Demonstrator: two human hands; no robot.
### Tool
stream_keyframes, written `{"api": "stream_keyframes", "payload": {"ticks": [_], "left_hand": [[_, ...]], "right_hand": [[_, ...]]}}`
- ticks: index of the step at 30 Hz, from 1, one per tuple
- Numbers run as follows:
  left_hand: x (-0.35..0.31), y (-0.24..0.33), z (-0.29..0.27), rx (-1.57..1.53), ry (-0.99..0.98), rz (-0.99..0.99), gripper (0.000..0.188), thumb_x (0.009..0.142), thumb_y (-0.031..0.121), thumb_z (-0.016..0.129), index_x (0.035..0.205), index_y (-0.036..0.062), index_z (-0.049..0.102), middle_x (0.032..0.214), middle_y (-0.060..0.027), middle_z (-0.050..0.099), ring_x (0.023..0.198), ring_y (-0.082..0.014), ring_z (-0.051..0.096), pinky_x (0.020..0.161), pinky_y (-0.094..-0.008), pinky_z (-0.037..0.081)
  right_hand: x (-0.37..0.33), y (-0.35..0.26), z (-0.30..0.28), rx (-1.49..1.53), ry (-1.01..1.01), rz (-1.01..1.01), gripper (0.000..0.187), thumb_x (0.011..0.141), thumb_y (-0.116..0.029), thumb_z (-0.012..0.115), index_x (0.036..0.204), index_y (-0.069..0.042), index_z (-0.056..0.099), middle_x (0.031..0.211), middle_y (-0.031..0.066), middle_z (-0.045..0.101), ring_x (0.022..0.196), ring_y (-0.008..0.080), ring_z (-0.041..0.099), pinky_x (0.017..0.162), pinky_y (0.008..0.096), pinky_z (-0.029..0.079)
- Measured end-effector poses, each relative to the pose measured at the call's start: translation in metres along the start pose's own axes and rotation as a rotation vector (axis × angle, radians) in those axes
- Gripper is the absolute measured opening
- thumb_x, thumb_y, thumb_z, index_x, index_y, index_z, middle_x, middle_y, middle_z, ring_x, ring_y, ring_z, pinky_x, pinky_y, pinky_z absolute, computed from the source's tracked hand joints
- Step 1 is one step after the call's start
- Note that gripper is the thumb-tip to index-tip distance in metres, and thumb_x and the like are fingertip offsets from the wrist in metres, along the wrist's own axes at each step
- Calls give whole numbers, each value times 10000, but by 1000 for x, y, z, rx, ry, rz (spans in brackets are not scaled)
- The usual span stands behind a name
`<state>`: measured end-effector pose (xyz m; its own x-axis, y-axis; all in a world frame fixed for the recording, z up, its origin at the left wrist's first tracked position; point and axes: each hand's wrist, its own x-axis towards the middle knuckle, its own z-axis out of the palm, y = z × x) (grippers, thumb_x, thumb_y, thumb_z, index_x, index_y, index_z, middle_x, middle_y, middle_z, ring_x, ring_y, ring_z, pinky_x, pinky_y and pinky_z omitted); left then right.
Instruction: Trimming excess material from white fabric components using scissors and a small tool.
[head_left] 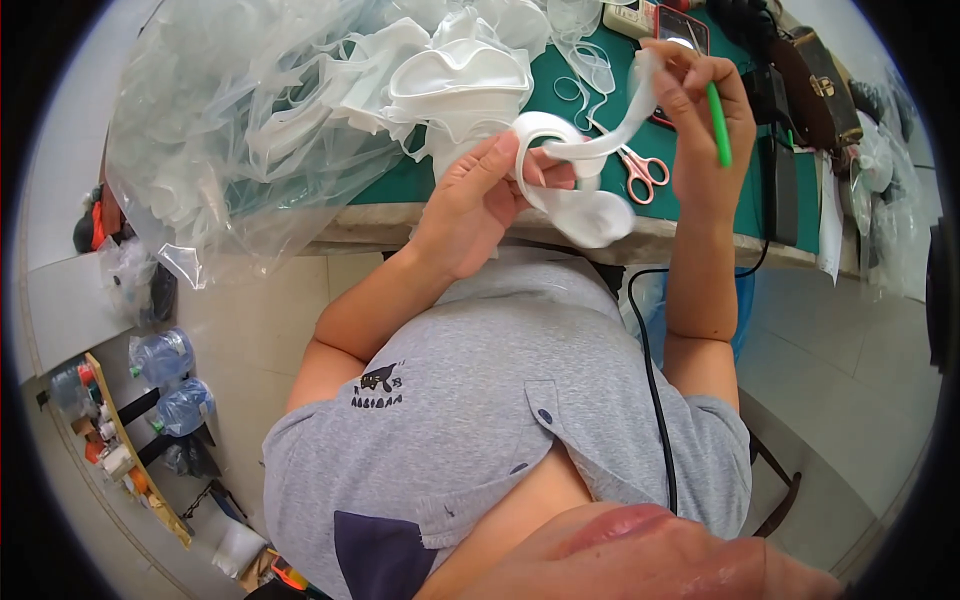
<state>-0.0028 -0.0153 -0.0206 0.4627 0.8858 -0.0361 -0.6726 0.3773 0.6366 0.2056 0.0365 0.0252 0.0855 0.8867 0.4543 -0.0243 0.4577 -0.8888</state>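
Observation:
My left hand (475,205) is closed on a soft white moulded piece (592,215), curved like a cup with a looped rim, over the table's front edge. From it a translucent white strip (625,125) runs up to my right hand (705,110), whose thumb and fingers pinch its upper end. Also in my right hand is a slim tool with a green handle (719,125); a thin metal point seems to show beyond the fingers, its kind unclear. Just behind the moulded piece lie scissors (645,178) with pink handles, their blades partly hidden. Stacked white moulded cups (460,75) stand beyond my left hand.
A large clear plastic bag (230,140) of white pieces covers the table's left side. On the green mat (560,95) lie white offcuts (585,65) and a phone (683,30). At right are a brown case (815,85) and a black cable (640,320) hanging down.

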Motion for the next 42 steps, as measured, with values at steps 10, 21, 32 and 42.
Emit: {"api": "stream_keyframes", "payload": {"ticks": [10,21,32,42], "left_hand": [[-3,2,17,67,149,12,351,979,325,450,1047,8,583,1074,-131,621,1021,-253,604,984,-404,440],[5,14,8,-122,238,42,198,988,246,415,960,74,509,1238,-255,532,1141,-302,547,984,-437,439],[-10,41,19,11,-9,192,441,958,260,477,1319,52,333,1348,-279,413,1228,-376,465,1022,-447,401],[-13,18,28,82,-116,218,516,912,121,571,1346,35,305,1381,-242,393,1256,-311,445,1052,-436,359]], "right_hand": [[-37,-28,25,-630,-346,-538,271,695,92,675,753,-51,452,932,147,658,804,247,604,704,301,488],[-51,-45,17,-206,-801,-281,210,628,-42,648,671,-19,444,828,123,587,697,248,559,582,301,455],[4,-34,2,-483,-369,-272,248,767,113,555,699,-37,370,817,104,619,700,147,540,649,244,466],[-48,-24,12,9,-603,267,412,748,-228,777,780,-99,388,858,58,572,771,106,502,774,221,383]]}}
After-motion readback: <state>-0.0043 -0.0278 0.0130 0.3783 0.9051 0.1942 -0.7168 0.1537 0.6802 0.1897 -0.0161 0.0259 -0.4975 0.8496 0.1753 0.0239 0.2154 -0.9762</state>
